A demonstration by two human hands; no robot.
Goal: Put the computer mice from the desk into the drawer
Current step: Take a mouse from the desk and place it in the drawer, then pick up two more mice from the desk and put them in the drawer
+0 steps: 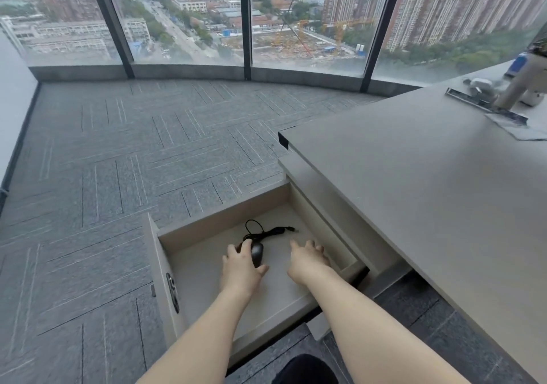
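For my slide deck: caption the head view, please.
Left hand rests on black wired mouse inside open drawer; right hand empty.

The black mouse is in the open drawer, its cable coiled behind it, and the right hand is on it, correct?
Not quite. In the head view the left hand rests on the black mouse in the open drawer; the right hand hovers empty beside it. The cable does lie behind it.

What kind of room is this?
Probably a high-rise office: floor-to-ceiling glass windows overlook a city, grey carpet tiles cover the floor, and a grey desk has an open drawer.
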